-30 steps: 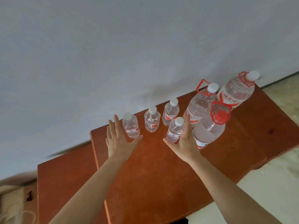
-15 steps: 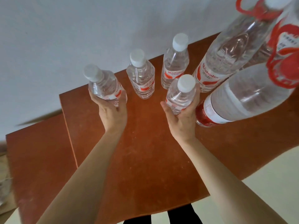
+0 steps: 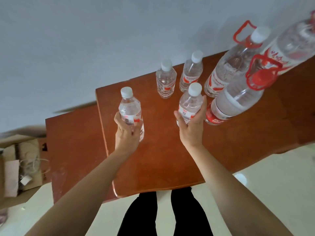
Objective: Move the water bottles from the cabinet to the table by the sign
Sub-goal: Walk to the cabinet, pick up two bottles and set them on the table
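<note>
My left hand (image 3: 127, 133) grips a small clear water bottle (image 3: 130, 109) with a white cap, lifted a little above the reddish-brown cabinet top (image 3: 153, 150). My right hand (image 3: 191, 126) is wrapped around a second small bottle (image 3: 190, 103); I cannot tell whether it still touches the wood. Two more small bottles (image 3: 165, 80) (image 3: 191, 72) stand behind them near the wall. Three large bottles with red carry handles stand at the right: one with a red cap (image 3: 238, 99), one with a white cap (image 3: 233, 65), and one (image 3: 293, 41) cut by the frame edge.
A lower wooden surface (image 3: 73, 142) adjoins the cabinet on the left. An open cardboard box (image 3: 18, 166) with cords sits on the floor at the far left. A pale wall (image 3: 102, 40) runs behind the cabinet. My legs (image 3: 163, 213) stand at its front edge.
Both hands went from open and reaching to closed around one small bottle each. The left bottle has come up and toward me, away from the row.
</note>
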The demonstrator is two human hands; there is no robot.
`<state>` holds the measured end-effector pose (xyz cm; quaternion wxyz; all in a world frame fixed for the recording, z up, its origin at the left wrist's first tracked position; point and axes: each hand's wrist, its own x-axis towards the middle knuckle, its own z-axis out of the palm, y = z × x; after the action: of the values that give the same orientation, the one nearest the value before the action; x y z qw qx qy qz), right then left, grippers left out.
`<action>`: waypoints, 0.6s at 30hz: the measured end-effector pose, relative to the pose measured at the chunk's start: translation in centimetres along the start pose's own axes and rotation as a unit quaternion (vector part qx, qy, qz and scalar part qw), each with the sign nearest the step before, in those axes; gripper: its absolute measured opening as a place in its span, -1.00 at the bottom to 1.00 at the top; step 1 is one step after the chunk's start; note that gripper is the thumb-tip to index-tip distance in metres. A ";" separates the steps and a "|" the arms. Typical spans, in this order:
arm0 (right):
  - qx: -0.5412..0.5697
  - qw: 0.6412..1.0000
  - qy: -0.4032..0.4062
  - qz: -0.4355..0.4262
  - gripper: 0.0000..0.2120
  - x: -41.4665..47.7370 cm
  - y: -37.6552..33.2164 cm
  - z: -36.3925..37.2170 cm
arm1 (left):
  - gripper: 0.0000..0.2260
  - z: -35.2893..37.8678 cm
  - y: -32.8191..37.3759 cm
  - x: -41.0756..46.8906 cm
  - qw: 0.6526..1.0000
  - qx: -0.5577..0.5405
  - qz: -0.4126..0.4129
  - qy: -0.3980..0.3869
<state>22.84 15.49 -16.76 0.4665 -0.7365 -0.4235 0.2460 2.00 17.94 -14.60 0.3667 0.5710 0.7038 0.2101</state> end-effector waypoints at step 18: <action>0.059 0.909 0.008 -0.412 -0.14 4.4 -38.0 -9.3 | -0.36 -35.9 18.2 -7.4 0.848 0.189 0.279 0.409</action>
<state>17.21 22.64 21.56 0.5725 -0.4694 -0.6704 0.0504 -12.74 19.97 23.47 -0.1431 0.6643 0.6269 0.3811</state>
